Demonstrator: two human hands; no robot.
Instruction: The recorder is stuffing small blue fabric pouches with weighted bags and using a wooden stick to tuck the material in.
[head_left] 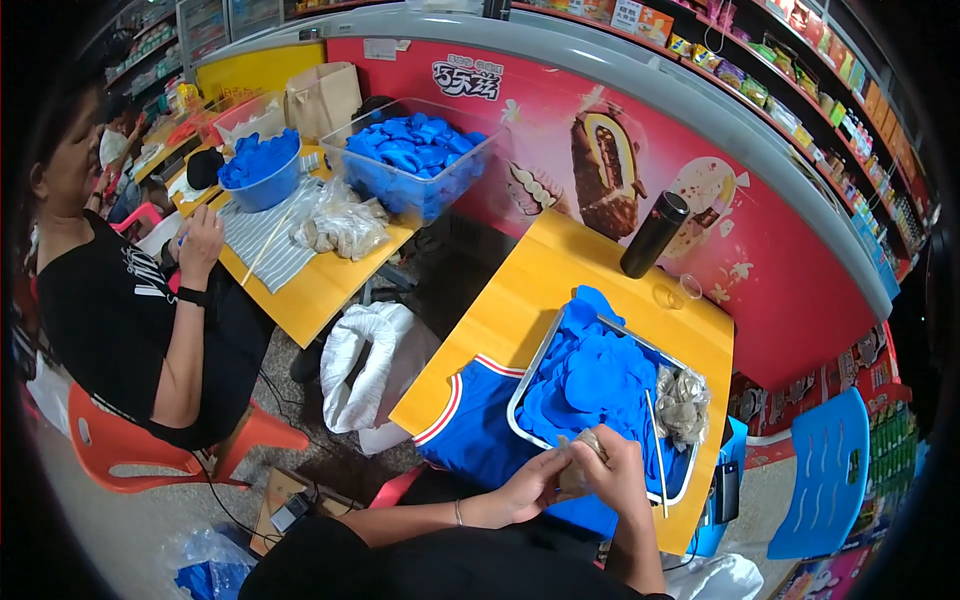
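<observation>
Over the near edge of a metal tray (535, 362), my left hand (520, 492) and my right hand (622, 475) meet, both with fingers closed. Between their fingertips is a small, thin greyish-brown piece (573, 482), whose kind I cannot make out. Blue, flat, rounded cloth-like pieces (600, 385) fill the tray in a loose heap. Inside its right side sits a clear plastic bag (683, 405) of greyish-brown pieces. Close to my right hand, a thin pale stick (657, 455) leans across the tray's near edge. Blue cloth with a striped trim (475, 420) lies under the tray's left side.
A black bottle (655, 235) and a clear cup (688, 287) stand at my yellow table's (510, 290) far side. Leftward, a person (120, 300) sits at another table with a blue bowl (262, 185) and a clear bin (420, 190). A white sack (370, 360) stands between the tables.
</observation>
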